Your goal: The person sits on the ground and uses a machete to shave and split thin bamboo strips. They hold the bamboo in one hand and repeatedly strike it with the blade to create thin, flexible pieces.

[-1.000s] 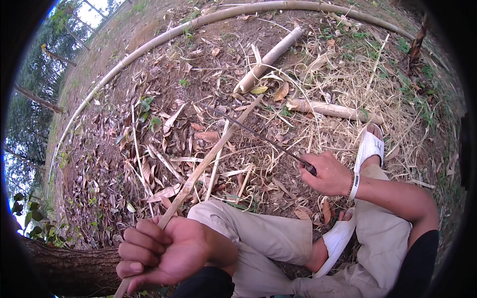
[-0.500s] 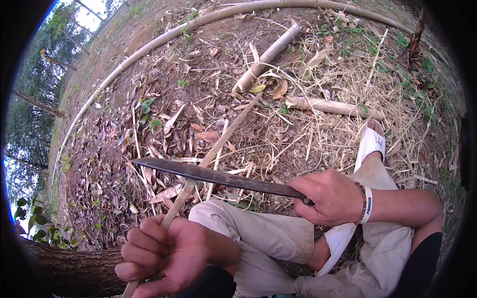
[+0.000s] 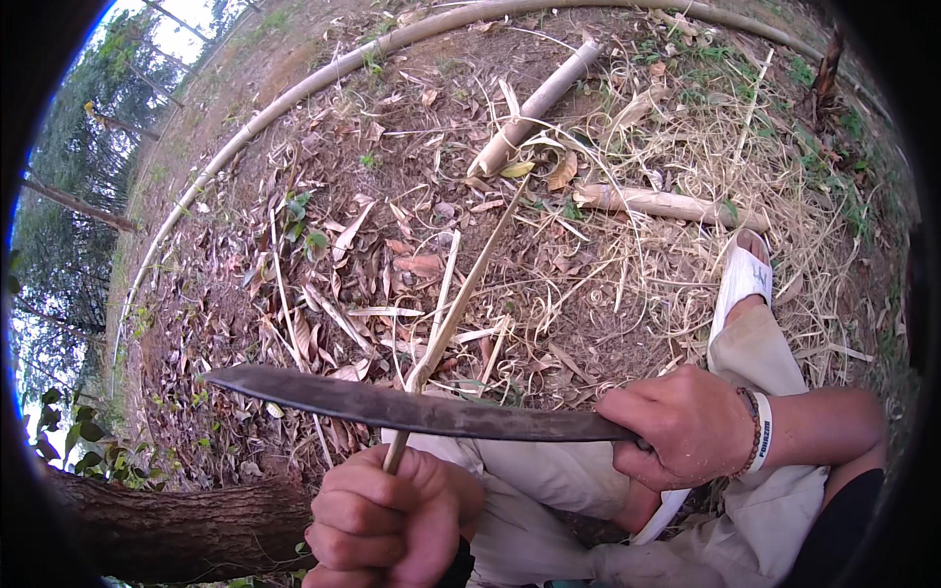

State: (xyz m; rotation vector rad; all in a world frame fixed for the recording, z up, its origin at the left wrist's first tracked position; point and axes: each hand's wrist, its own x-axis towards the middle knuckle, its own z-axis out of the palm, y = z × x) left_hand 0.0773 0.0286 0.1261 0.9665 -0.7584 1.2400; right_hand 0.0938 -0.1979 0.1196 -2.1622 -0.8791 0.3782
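My left hand (image 3: 387, 514) is closed around the lower end of a thin split bamboo strip (image 3: 455, 317), which slants up and away over the leaf litter. My right hand (image 3: 681, 426) grips a long, dark machete (image 3: 421, 408) at its handle end; the handle itself is mostly hidden in my fist. The blade lies across the strip just above my left fist, its tip pointing left. A pale sliver shows along the strip just beyond the blade. Whether the edge is biting into the strip, I cannot tell.
A cut bamboo piece (image 3: 537, 108) lies ahead, with another bamboo piece (image 3: 671, 204) to its right. Pale shavings (image 3: 676, 147) and dry leaves cover the ground. A long bamboo pole (image 3: 294, 96) curves across the far side. A tree trunk (image 3: 186, 524) is at lower left.
My left hand has moved right with the strip, which now stands steeper. The machete has come down the strip, nearer my left fist, and my right hand has shifted slightly right and lower.
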